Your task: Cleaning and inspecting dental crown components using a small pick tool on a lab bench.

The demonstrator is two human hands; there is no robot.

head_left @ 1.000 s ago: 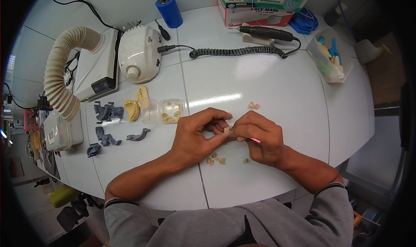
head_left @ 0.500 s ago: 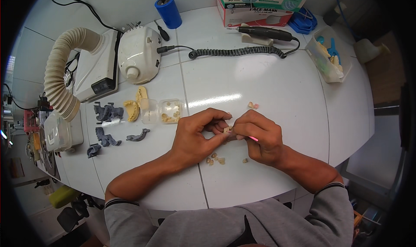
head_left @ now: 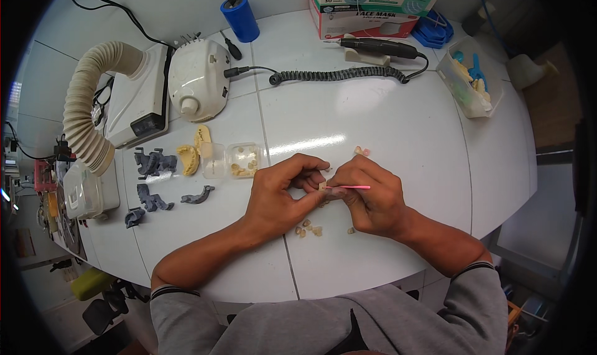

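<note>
Over the white table, my left hand (head_left: 277,190) pinches a small tooth-coloured dental crown (head_left: 322,186) between thumb and fingers. Close against it, my right hand (head_left: 379,196) is closed on a thin pink stick (head_left: 356,187), whose tip points left at the crown and is too small to make out. Several loose tooth-coloured pieces (head_left: 318,231) lie on the table below my hands. Beyond my right hand rests another small piece with a pink part (head_left: 362,151). Left of my hands, an open clear box (head_left: 244,159) holds several more pieces.
Grey dental models (head_left: 155,162) and a yellowish one (head_left: 188,159) lie at the left. Behind them stand a white hose machine (head_left: 134,97) and a control unit (head_left: 200,84). A coiled cord (head_left: 342,75) runs to a black handpiece (head_left: 379,46). A clear tub (head_left: 463,87) stands far right.
The pink stick has swung from pointing partly toward me to lying nearly level across my right fingers. My right fingers have shifted slightly; my left hand barely moved.
</note>
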